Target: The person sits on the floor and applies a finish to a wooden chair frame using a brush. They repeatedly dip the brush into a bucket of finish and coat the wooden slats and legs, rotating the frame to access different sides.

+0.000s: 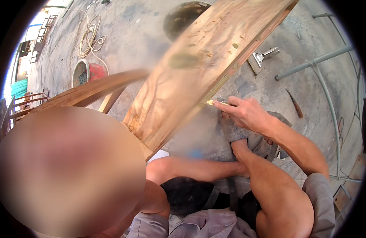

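Long, broad plank of pale brown wood point(183, 79) slants up and away from beside the seated worker's knee, above a grey concrete floor point(135, 35). Right hand point(246, 113) close to the plank's right-hand long edge, index finger reaching toward it, a dab of pale yellow paste point(209, 102) at the tip. Other fingers curled; cannot tell whether they pinch a small tool or hold nothing. Left hand out of sight, its grip unknown.

Working judgement: small dabs, pressed firmly into any gaps along the edge, then drawn lengthwise to leave little proud. Plank is blurred in places, so a steady rest would probably help. A greenish-grey patch point(185, 60) marks its broad face; cannot tell if it is the same stuff.

Containers: red bucket with a greyish rim point(97, 71), mouth facing left, inside grey and mottled; contents unclear, and cannot tell if tipped or bent by the lens. Round, dark, basin-like shape point(179, 23) partly hidden beyond the plank; nothing identifiable inside.
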Available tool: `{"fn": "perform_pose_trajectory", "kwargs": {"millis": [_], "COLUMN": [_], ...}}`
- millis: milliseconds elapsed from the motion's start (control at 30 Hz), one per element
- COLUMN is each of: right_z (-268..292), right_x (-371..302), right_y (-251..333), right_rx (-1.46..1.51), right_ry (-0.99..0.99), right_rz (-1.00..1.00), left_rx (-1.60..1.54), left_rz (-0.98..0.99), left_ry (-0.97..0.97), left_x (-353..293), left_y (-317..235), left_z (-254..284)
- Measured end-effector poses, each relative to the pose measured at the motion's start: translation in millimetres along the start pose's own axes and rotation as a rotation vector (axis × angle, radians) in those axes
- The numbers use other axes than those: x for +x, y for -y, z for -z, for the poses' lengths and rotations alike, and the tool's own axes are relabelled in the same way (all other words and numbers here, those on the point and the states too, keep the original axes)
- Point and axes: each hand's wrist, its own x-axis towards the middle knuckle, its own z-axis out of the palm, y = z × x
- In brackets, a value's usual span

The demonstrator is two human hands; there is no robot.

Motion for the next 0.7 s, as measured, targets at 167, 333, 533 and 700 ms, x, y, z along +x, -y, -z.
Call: {"fn": "perform_pose_trajectory", "kwargs": {"millis": [167,333,533,700], "right_z": [-1,-2,0,10], "right_x": [2,-5,8,7], "right_y": [-7,3,-4,-2], "right_rx": [-0.014,-0.014,0.006,-0.068], "right_ry": [-0.068,0.019,-0.064,0.030], "right_rz": [-0.015,0.032,-0.003,0.073], "left_rx": [-0.012,0.013,-0.093,-0.068], "left_rz": [-0.005,-0.011,0.016,-0.007], "left_ry": [0.011,0.037,0.015,0.015], "left_x": [-1,-1,-1,-2], "left_y": [2,2,0,0], "left_z": [-1,4,-1,1]}}
